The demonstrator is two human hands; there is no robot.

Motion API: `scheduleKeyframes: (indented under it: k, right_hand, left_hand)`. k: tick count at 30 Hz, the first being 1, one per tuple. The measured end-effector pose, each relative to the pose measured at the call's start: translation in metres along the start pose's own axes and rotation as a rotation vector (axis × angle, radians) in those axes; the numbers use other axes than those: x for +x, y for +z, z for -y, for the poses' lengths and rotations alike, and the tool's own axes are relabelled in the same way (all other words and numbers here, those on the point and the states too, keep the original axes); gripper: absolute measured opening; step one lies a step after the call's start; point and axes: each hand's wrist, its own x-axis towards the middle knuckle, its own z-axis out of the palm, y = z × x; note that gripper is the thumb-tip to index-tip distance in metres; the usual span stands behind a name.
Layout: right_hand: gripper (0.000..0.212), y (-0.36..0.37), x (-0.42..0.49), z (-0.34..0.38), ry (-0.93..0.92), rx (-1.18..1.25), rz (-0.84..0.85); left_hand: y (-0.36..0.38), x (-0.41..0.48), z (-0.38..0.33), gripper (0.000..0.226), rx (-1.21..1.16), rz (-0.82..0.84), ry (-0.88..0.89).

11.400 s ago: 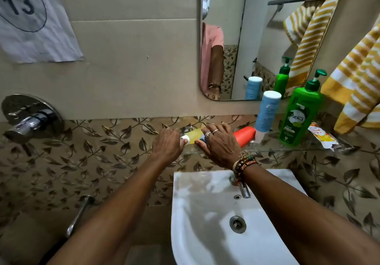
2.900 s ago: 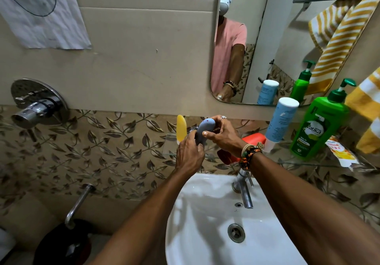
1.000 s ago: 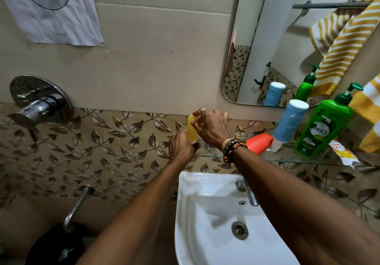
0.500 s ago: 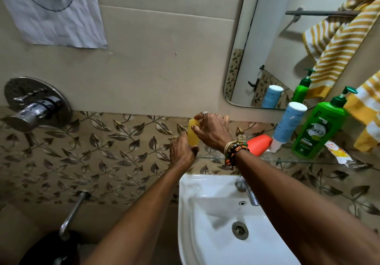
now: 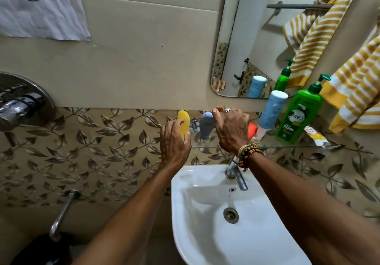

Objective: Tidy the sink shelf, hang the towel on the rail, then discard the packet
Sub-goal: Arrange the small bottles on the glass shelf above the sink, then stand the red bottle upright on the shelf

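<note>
My left hand (image 5: pixel 174 141) grips a yellow tube (image 5: pixel 184 125) standing upright at the left end of the glass shelf (image 5: pixel 287 146). Beside it my right hand (image 5: pixel 231 129) holds a grey-blue tube (image 5: pixel 206 125) upright, fingers curled round its right side. Behind my right hand lies an orange tube (image 5: pixel 252 130), mostly hidden. Further right stand a white-and-blue bottle (image 5: pixel 271 113) and a green pump bottle (image 5: pixel 298 116). A small yellow-and-white packet (image 5: pixel 314 139) lies on the shelf's right part. A yellow-striped towel (image 5: pixel 355 100) hangs at the far right.
A white sink (image 5: pixel 236 223) with a chrome tap (image 5: pixel 236 174) sits below the shelf. The mirror (image 5: pixel 267 38) reflects a towel rail and the bottles. A chrome shower valve (image 5: pixel 20 104) is on the left wall, a pipe (image 5: pixel 61 213) lower left.
The two hands have drawn apart. The yellow tube now stands alone in my left hand, and the grey-blue tube has come into sight upright in my right hand.
</note>
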Motion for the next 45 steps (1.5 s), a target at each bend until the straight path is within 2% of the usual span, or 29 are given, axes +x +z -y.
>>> scheduleKeyframes:
  k: [4,9,15,22,27,37,45]
  right_hand:
    - [0.035,0.002,-0.018,-0.019,-0.118,-0.096,-0.028]
    - [0.045,0.004,-0.027,-0.042,-0.200,-0.158,0.069]
    - [0.044,-0.005,-0.030,-0.061,-0.252,-0.083,0.053]
    - [0.044,-0.020,-0.022,-0.103,-0.242,-0.054,0.042]
    - [0.029,-0.023,-0.024,-0.133,-0.202,0.055,-0.078]
    - [0.045,-0.029,-0.031,-0.184,-0.238,-0.034,0.077]
    - [0.043,-0.028,-0.035,-0.207,-0.271,-0.064,0.116]
  left_hand:
    - [0.004,-0.004,-0.010,0.044,0.062,-0.018,0.126]
    - [0.005,-0.012,-0.021,0.047,0.102,-0.005,0.094]
    - [0.003,-0.021,-0.033,0.053,0.169,-0.001,-0.010]
    - [0.006,-0.032,-0.052,0.053,0.231,-0.038,-0.078]
    - [0.019,-0.046,-0.077,0.046,0.239,-0.083,-0.059]
    - [0.066,-0.070,-0.123,0.041,0.250,0.070,0.007]
    - [0.091,-0.078,-0.136,0.052,0.260,0.155,-0.044]
